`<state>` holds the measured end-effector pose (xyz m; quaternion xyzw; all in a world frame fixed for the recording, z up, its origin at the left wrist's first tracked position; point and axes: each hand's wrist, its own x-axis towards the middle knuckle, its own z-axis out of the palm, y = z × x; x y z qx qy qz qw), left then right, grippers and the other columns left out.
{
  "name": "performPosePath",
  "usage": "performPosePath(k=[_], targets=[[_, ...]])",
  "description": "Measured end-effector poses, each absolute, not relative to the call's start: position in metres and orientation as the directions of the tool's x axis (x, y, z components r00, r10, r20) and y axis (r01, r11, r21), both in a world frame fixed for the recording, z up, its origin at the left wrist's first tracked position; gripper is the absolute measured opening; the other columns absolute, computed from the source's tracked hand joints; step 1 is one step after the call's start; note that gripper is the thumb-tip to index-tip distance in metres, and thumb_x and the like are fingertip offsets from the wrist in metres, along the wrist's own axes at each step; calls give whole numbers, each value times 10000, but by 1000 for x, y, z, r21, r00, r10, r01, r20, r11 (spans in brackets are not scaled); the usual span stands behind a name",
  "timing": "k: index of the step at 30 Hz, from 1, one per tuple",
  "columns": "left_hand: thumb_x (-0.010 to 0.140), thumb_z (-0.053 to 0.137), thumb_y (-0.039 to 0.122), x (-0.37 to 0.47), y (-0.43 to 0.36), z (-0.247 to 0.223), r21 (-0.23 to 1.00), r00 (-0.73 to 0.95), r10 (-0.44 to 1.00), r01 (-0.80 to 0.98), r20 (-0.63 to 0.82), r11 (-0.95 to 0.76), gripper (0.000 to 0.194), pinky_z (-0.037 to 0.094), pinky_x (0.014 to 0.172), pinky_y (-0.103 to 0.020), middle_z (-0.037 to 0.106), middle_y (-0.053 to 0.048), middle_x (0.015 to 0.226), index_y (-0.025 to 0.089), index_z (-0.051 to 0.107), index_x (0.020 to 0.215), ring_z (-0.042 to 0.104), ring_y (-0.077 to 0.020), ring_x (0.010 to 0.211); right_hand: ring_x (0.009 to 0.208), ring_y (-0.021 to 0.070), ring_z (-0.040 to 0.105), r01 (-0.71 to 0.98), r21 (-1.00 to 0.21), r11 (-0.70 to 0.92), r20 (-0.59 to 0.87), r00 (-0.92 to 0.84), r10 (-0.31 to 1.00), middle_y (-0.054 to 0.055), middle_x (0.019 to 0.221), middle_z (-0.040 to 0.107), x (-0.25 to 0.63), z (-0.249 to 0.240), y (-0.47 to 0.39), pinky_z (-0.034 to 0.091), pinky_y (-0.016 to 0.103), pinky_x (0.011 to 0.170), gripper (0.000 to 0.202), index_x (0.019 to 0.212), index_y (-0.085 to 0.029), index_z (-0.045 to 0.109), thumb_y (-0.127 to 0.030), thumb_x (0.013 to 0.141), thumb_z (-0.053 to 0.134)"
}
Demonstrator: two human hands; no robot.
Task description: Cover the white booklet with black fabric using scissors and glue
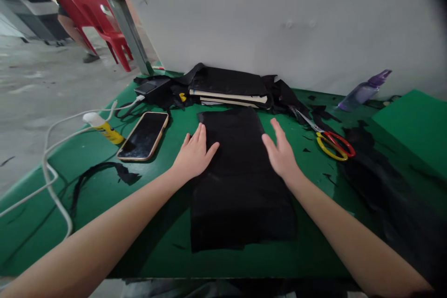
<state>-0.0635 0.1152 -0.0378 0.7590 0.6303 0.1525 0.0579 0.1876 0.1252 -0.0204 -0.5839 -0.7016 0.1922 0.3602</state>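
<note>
A long black cloth piece lies flat on the green table in front of me. At its left edge rests my left hand, fingers stretched out and thumb over the cloth, holding nothing. My right hand is beside the cloth's right edge, thumb and fingers apart, also holding nothing. Beyond the cloth sits a black-covered bundle with pale layered edges. Scissors with red and yellow handles lie to the right of my right hand.
Left of my left hand are a phone, a glue bottle, white cables and a black strip. A purple bottle and black fabric lie right. A person sits on a red chair far left.
</note>
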Motion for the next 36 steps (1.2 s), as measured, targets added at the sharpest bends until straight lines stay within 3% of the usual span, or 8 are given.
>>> performPosePath(k=[4, 14, 18, 21, 24, 26, 29, 36], targets=[[959, 173, 508, -71, 120, -39, 265, 151, 980, 947, 132, -181, 691, 196, 1130, -494, 262, -178, 1501, 25, 225, 1449, 215, -269, 1403, 1396, 197, 250, 339, -939, 55, 68, 27, 997, 56, 1530, 248, 197, -28, 138, 279, 398, 1135, 662, 1463, -234, 220, -493, 881, 398], [954, 167, 529, -72, 121, -41, 224, 171, 977, 955, 128, -196, 737, 184, 1128, -499, 295, -215, 1479, -27, 228, 1434, 183, -302, 1407, 1375, 193, 302, 192, -981, 6, -3, -48, 999, 66, 1488, 341, 199, -29, 141, 272, 382, 1145, 621, 1390, -215, 362, -398, 819, 525], [951, 162, 539, -73, 121, -41, 230, 170, 977, 953, 129, -196, 741, 184, 1126, -505, 295, -211, 1480, -17, 224, 1437, 180, -296, 1409, 1373, 199, 307, 242, -970, 24, 12, -52, 999, 85, 1485, 343, 199, -28, 142, 290, 382, 1137, 614, 1397, -188, 348, -379, 834, 498], [948, 162, 550, -73, 120, -40, 223, 172, 978, 955, 122, -196, 740, 177, 1126, -514, 295, -193, 1485, 1, 231, 1440, 179, -289, 1410, 1389, 247, 267, 508, -849, 148, 129, -72, 989, 108, 1498, 310, 190, -18, 132, 261, 468, 1140, 640, 1418, -164, 320, -393, 844, 484], [950, 167, 544, -73, 119, -38, 197, 178, 975, 959, 132, -202, 727, 169, 1126, -518, 295, -184, 1488, 10, 234, 1439, 184, -287, 1409, 1428, 280, 110, 747, -469, 471, 339, -340, 877, 109, 1532, 220, 169, -2, 100, 119, 538, 1162, 652, 1422, -121, 324, -401, 858, 496], [953, 167, 532, -73, 118, -37, 191, 177, 976, 961, 127, -199, 718, 174, 1125, -516, 295, -185, 1487, 7, 231, 1438, 192, -285, 1407, 1426, 236, 145, 682, -297, 669, 263, -615, 744, 98, 1518, 268, 152, 4, 70, 146, 471, 1176, 577, 1421, -109, 335, -381, 917, 410], [955, 165, 524, -72, 118, -37, 195, 173, 977, 961, 120, -194, 706, 182, 1120, -521, 297, -181, 1488, 14, 232, 1438, 200, -284, 1405, 1407, 235, 219, 511, -194, 838, 123, -834, 537, 132, 1500, 298, 129, 0, 29, 231, 422, 1160, 632, 1421, -69, 329, -466, 931, 372], [952, 216, 529, -73, 115, -35, 230, 137, 975, 957, 176, -176, 700, 180, 1117, -520, 250, -195, 1505, 30, 237, 1442, 184, -313, 1404, 1410, 239, 201, 487, -73, 870, 147, -858, 492, 129, 1511, 274, 116, -20, 10, 228, 435, 1155, 528, 1433, -121, 319, -323, 948, 376]])
